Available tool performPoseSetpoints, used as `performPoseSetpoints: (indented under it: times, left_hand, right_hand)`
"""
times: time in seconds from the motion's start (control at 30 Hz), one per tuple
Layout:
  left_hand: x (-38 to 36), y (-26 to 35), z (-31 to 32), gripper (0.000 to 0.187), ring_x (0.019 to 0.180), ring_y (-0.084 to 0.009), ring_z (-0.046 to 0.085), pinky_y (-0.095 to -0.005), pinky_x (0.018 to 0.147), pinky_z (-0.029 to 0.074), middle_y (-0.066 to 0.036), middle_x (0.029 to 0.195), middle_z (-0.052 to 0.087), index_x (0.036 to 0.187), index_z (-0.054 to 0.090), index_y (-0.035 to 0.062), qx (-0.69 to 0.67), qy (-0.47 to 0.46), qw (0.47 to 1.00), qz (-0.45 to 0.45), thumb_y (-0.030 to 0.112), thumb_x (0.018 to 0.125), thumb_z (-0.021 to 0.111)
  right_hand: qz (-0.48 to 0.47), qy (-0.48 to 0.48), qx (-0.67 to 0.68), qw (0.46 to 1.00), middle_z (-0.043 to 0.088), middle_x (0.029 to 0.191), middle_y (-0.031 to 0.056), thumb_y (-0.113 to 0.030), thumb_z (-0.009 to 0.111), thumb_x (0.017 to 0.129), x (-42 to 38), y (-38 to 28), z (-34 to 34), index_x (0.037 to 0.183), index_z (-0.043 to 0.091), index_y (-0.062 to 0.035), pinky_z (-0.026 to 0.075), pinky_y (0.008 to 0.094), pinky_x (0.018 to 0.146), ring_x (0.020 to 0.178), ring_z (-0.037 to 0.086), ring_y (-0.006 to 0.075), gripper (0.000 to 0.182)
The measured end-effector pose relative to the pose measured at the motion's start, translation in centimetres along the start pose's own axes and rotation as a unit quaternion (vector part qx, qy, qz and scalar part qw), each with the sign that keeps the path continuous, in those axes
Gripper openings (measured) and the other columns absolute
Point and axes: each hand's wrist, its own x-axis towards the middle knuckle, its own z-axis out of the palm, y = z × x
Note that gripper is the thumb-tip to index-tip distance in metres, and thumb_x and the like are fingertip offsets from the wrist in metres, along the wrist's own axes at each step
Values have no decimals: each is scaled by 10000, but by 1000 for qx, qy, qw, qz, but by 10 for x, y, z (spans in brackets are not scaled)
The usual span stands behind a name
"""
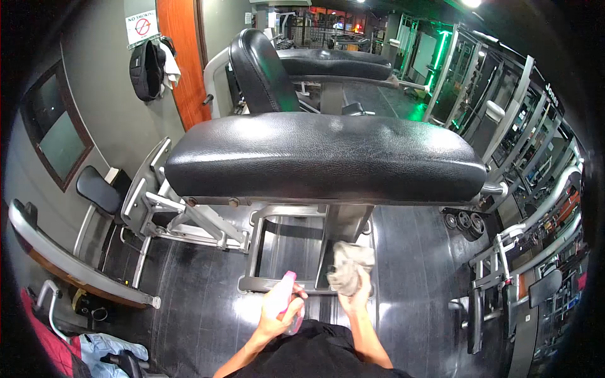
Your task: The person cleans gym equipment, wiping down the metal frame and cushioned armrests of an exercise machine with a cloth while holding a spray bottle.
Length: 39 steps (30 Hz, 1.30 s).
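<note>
Well off to the left of the left-hand fingers sits a pale metal-framed gym machine (211, 220), with black rubber-like flooring (189, 277) showing between. The left hand (276, 309) has its fingers curled round a slim bottle with a bright pink top (288, 291), its upper end tipped away from the body. Ahead of both sets of fingers, and apart from them, lies a long black leather-look pad with rounded ends (324, 160), its long axis running crosswise and reaching past the fingers on either side. Below its near edge, a grey metal post (348, 223) rises just beyond the right-hand fingers. The right hand (354, 296), nearer the pad in this view, has its fingers closed on a bunched grey-beige cloth (350, 259). A gap separates cloth from bottle, and there is room up to the pad's underside edge. Farther right of these fingers, black round weight plates (465, 222) rest on the floor.
</note>
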Motion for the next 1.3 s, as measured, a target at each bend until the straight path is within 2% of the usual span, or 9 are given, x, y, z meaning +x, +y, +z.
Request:
performPoseSetpoints:
  times: [0.33,0.77,0.8,0.83,0.9,0.97,1.03,1.2,1.3]
  left_hand:
    - [18,-35,28,91,534,-89,549,-235,497,455,-46,696,542,935,503,-27,195,-18,976,93,-15,853,540]
    - [-11,-79,17,187,650,-66,544,-238,598,451,-32,767,609,980,595,36,167,-17,981,-95,115,824,661]
    - [-13,-78,17,193,655,-68,550,-240,600,454,-36,782,620,984,598,40,165,-30,978,-128,123,823,664]
    - [-14,-77,16,193,655,-68,550,-240,600,454,-36,782,620,984,598,40,166,-31,977,-129,123,823,664]
    - [-16,-75,15,209,653,-70,551,-243,601,456,-41,816,637,994,604,43,167,-62,975,-134,131,817,672]
    - [-16,-73,14,216,645,-74,552,-242,600,456,-42,830,641,992,606,38,191,-71,972,-122,125,809,682]
    - [-19,-78,13,217,635,-76,547,-241,589,450,-45,831,639,986,611,35,157,-64,977,-131,116,801,690]
    - [-24,-81,5,206,608,-68,531,-233,561,439,-37,807,629,977,616,30,175,-82,973,-122,109,802,689]
    - [-24,-83,1,204,584,-58,522,-225,540,433,-32,800,624,980,616,32,166,-69,977,-119,113,808,686]
  right_hand:
    - [-170,90,64,979,573,1185,40,-312,490,895,-23,-69,-71,1206,521,-117,435,387,917,1077,549,204,369]
    - [-121,51,86,988,529,1243,40,-279,514,911,-8,-44,-32,1286,455,-110,431,363,931,1074,548,200,415]
    - [-142,149,-9,978,520,1249,66,-252,523,908,-13,-42,0,1299,439,-93,424,363,940,1086,538,211,430]
    - [-160,246,-103,951,512,1255,92,-226,532,905,-15,-38,20,1311,424,-75,417,363,949,1097,527,222,446]
    - [-405,84,-277,867,388,1356,138,-122,587,867,14,-21,11,1362,337,-83,380,360,980,1180,456,228,555]
    - [-664,-29,-453,594,373,1371,192,-44,603,820,26,-34,57,1343,371,-77,351,422,1007,1254,389,339,573]
    - [-730,-130,-530,412,414,1343,224,13,589,661,42,-42,81,1125,618,-105,330,526,1007,1220,390,467,480]
    - [-699,-59,-619,354,552,1077,92,-55,584,602,72,-9,92,1026,682,-200,410,539,937,1066,490,382,459]
    - [-655,-70,-651,378,547,1002,160,-32,594,612,69,8,60,1049,664,-144,367,577,967,1016,501,435,457]
